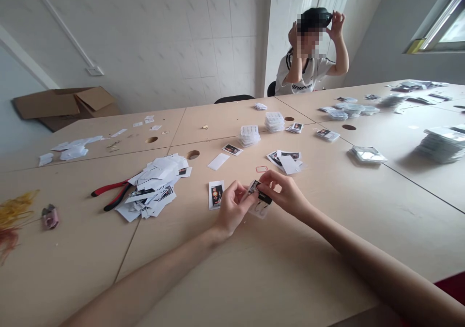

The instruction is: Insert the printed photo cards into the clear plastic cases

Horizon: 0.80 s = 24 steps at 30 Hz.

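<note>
Smooth laminate tabletop (327, 249), glossy paper cards (254, 187), red plastic plier handles (111, 187)

Tiled workroom (163, 41): joined tables (327, 230), stacked plastic packs (441, 145), cardboard carton (65, 104).

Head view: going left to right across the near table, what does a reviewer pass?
Yellow strands, red-handled pliers, paper scraps, printed card, left hand, right hand, stack of clear packets
</note>
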Available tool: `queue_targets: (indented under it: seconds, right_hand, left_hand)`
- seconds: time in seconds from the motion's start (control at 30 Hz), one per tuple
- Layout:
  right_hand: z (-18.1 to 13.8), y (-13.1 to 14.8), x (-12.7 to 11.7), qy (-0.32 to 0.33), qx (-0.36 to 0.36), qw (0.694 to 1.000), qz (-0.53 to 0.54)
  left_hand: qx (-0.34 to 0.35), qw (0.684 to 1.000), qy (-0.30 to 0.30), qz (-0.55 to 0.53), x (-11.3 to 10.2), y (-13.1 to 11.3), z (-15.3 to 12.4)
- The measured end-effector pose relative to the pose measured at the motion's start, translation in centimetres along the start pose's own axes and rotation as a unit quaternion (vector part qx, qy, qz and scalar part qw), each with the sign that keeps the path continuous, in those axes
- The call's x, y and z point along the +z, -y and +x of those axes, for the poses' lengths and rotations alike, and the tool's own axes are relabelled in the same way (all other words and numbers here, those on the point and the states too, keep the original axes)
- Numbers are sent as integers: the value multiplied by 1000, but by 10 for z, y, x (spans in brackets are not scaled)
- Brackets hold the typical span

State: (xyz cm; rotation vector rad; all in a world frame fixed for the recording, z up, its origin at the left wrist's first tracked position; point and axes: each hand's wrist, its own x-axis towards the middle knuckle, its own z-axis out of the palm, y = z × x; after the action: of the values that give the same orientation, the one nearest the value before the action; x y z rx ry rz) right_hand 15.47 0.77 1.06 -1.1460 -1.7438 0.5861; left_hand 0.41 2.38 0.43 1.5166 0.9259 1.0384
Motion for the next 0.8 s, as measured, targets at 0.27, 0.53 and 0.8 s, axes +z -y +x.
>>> queue_targets:
  seconds: [0.27,0.53,0.8]
  right_hand:
    - [-3,-2,2,-37,-21,999,-33]
    - [0,-4,3,-20,19,1000,-2]
    - [-2,-6,1,-30,39,999,12]
  left_hand:
    - [5,994,77,71,-1,6,1]
    - [-3,997,53,57,1,5,2]
    - [-16,996,69,51,0,1,2]
